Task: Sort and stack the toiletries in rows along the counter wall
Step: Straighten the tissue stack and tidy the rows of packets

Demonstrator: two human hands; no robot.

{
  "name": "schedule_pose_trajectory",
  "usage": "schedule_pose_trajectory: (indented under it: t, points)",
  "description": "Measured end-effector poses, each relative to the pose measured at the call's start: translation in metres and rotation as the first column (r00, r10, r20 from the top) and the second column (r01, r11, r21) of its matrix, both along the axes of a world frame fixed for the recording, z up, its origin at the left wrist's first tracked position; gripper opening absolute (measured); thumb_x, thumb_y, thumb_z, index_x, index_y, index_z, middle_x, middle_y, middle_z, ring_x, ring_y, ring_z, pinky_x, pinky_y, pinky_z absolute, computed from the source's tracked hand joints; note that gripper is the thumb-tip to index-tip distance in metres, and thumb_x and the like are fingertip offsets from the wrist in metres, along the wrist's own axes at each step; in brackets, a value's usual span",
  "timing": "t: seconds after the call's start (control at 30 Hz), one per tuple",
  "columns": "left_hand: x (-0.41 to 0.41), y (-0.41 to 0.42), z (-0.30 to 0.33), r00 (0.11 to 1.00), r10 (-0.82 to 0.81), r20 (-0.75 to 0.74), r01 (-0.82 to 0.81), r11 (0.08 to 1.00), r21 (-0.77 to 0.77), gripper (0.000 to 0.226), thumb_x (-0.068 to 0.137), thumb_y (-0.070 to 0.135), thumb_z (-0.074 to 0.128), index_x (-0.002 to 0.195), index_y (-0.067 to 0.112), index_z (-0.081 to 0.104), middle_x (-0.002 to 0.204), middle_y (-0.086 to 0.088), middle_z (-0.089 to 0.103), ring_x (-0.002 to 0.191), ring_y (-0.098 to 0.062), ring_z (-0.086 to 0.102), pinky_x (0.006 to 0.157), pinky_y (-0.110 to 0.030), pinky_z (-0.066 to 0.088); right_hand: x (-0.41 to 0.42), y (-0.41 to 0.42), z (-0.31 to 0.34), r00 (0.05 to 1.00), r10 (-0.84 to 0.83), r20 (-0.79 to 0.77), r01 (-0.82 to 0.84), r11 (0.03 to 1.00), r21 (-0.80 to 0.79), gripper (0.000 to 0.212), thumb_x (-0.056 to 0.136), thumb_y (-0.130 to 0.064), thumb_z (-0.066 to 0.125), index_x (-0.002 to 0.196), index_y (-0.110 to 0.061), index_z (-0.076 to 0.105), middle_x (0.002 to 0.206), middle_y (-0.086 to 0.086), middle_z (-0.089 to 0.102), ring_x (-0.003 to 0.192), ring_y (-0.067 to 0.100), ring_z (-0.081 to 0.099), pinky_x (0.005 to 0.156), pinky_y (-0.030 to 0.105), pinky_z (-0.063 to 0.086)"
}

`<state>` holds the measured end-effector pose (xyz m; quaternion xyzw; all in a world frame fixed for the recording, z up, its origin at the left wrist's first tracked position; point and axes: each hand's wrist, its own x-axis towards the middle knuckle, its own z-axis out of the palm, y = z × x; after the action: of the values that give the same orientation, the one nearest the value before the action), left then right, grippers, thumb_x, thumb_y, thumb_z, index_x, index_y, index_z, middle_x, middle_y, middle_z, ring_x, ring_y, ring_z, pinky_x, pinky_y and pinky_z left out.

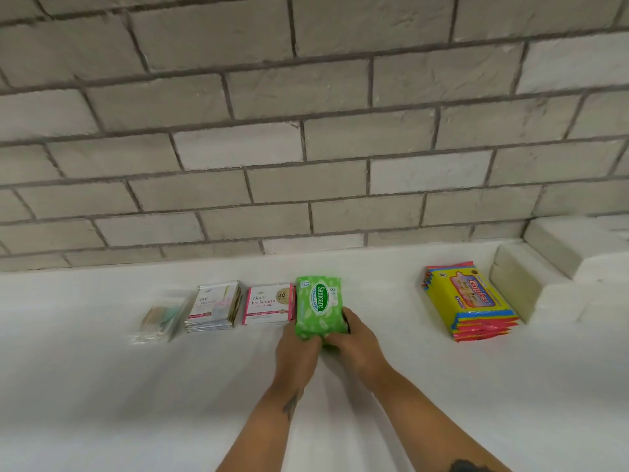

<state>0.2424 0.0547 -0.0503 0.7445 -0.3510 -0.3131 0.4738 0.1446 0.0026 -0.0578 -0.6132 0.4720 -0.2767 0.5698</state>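
Sanicare wipes pack (318,306), bright green, lies on the white counter (102,386) with its long axis running straight away from the person toward the brick wall (306,131), its near end clasped from both sides: the left hand (297,352) wraps the near-left corner and the right hand (357,342) the near-right, so neither is nearer than the other. Just left of the left hand sits a pink-edged Dove box (269,304), close against the pack's side, then a stack of Dove sachets (214,306) and a clear bag of cotton swabs (160,321). Well off beyond the right hand lies a stack of yellow Giggles wipes (469,301), beside a stepped ledge (531,277). By my judgement the pack needs only squaring into the row; bare counter lies on its right.
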Motion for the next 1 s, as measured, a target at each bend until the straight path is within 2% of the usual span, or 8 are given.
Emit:
schedule_pose_trajectory:
  t: [0.27, 0.43, 0.53, 0.67, 0.77, 0.87, 0.93, 1.0]
  points:
    - [-0.013, 0.016, -0.004, 0.996, -0.084, 0.005, 0.084, 0.993, 0.083, 0.040, 0.056, 0.028, 0.048, 0.092, 0.020, 0.064, 0.081, 0.003, 0.065, 0.072, -0.012, 0.057, 0.057, -0.023, 0.038, -0.028, 0.013, -0.004, 0.987, 0.039, -0.156, -0.056, 0.993, -0.105, 0.047, 0.065, -0.029, 0.058, 0.111, -0.033, 0.056, 0.099, -0.012, 0.068, 0.092, 0.010, 0.063, 0.083, 0.030, 0.051]
    - [-0.035, 0.026, -0.006, 0.990, -0.141, 0.012, 0.139, 0.984, 0.110, 0.043, 0.060, 0.031, 0.052, 0.099, 0.019, 0.063, 0.084, 0.001, 0.065, 0.070, -0.010, 0.055, 0.056, -0.020, 0.034, -0.057, 0.021, -0.012, 0.987, 0.005, -0.160, -0.029, 0.988, -0.149, 0.044, 0.074, -0.018, 0.062, 0.110, -0.042, 0.053, 0.098, -0.017, 0.067, 0.091, 0.004, 0.062, 0.081, 0.026, 0.051]
    - [-0.050, 0.029, -0.006, 0.990, -0.137, -0.018, 0.138, 0.981, 0.137, 0.034, 0.073, 0.016, 0.061, 0.107, 0.019, 0.060, 0.091, 0.002, 0.066, 0.075, -0.008, 0.058, 0.057, -0.019, 0.036, -0.075, 0.025, -0.014, 0.988, -0.012, -0.155, -0.014, 0.986, -0.165, 0.045, 0.072, -0.019, 0.061, 0.106, -0.047, 0.050, 0.097, -0.017, 0.067, 0.092, 0.006, 0.063, 0.082, 0.026, 0.050]
    - [-0.068, 0.028, -0.007, 0.987, -0.160, -0.016, 0.161, 0.977, 0.139, 0.079, 0.067, 0.022, 0.065, 0.140, 0.018, 0.034, 0.113, 0.005, 0.065, 0.099, -0.014, 0.062, 0.077, -0.023, 0.045, -0.098, 0.026, -0.016, 0.988, -0.046, -0.145, 0.019, 0.983, -0.182, 0.056, 0.069, -0.021, 0.061, 0.123, -0.033, 0.050, 0.100, -0.015, 0.066, 0.094, 0.008, 0.062, 0.083, 0.027, 0.050]
    - [-0.081, 0.027, -0.004, 0.969, -0.241, 0.054, 0.230, 0.960, 0.158, 0.087, 0.077, 0.012, 0.065, 0.148, 0.018, 0.015, 0.124, 0.004, 0.061, 0.102, -0.013, 0.059, 0.078, -0.019, 0.039, -0.114, 0.025, -0.016, 0.980, -0.066, -0.187, 0.023, 0.974, -0.224, 0.070, 0.067, -0.023, 0.062, 0.132, -0.033, 0.042, 0.109, -0.015, 0.063, 0.098, 0.009, 0.061, 0.080, 0.021, 0.048]
    - [-0.087, 0.023, -0.005, 0.922, -0.309, 0.234, 0.279, 0.948, 0.152, 0.094, 0.074, 0.016, 0.073, 0.148, 0.020, 0.015, 0.136, 0.000, 0.048, 0.125, -0.017, 0.048, 0.088, -0.018, 0.038, -0.125, 0.022, -0.017, 0.933, -0.054, -0.356, -0.079, 0.934, -0.347, 0.087, 0.072, -0.024, 0.066, 0.145, -0.040, 0.022, 0.152, -0.012, 0.025, 0.129, 0.008, 0.045, 0.090, 0.018, 0.041]
    - [-0.088, 0.020, -0.006, 0.859, -0.375, 0.348, 0.320, 0.925, 0.207, 0.104, 0.073, 0.022, 0.076, 0.151, 0.025, 0.007, 0.152, -0.004, 0.020, 0.141, -0.017, 0.025, 0.102, -0.018, 0.029, -0.128, 0.021, -0.016, 0.888, -0.015, -0.459, -0.204, 0.882, -0.425, 0.085, 0.076, -0.028, 0.065, 0.144, -0.046, 0.016, 0.155, -0.012, -0.004, 0.137, 0.011, 0.034, 0.092, 0.019, 0.039]
    - [-0.088, 0.017, -0.009, 0.803, -0.434, 0.409, 0.362, 0.900, 0.243, 0.098, 0.078, 0.021, 0.073, 0.149, 0.035, 0.006, 0.157, 0.000, 0.004, 0.144, -0.013, 0.018, 0.103, -0.010, 0.022, -0.129, 0.020, -0.014, 0.843, 0.015, -0.538, -0.305, 0.837, -0.454, 0.077, 0.084, -0.025, 0.058, 0.143, -0.050, 0.014, 0.155, -0.010, -0.014, 0.139, 0.012, 0.029, 0.097, 0.022, 0.038]
